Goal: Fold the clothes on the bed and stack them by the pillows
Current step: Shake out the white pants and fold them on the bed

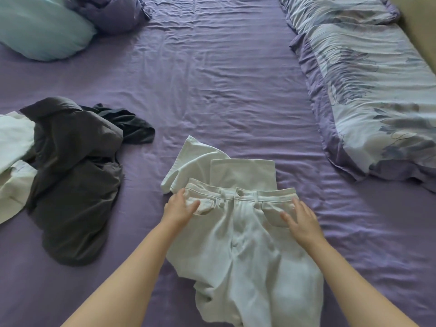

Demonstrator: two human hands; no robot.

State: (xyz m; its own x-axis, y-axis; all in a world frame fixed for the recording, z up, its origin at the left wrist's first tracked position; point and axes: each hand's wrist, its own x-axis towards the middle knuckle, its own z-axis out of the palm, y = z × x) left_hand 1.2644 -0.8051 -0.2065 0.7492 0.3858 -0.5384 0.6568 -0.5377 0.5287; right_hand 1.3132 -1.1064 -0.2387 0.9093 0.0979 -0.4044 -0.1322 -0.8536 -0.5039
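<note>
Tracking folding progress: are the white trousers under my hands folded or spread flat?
Partly folded: white trousers have legs doubled under, hems showing beyond the waistband.

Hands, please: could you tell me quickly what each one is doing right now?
Left hand: open, resting on the white jeans.
Right hand: open, fingers flat on the jeans.

We cannot see the hems of the white trousers (247, 244), cut off by the bottom edge. The pale garment (14, 156) runs off the left edge and under the dark clothes (70, 175). The duvet (368, 90) leaves the right edge, the pillow (40, 29) the top-left corner.
</note>
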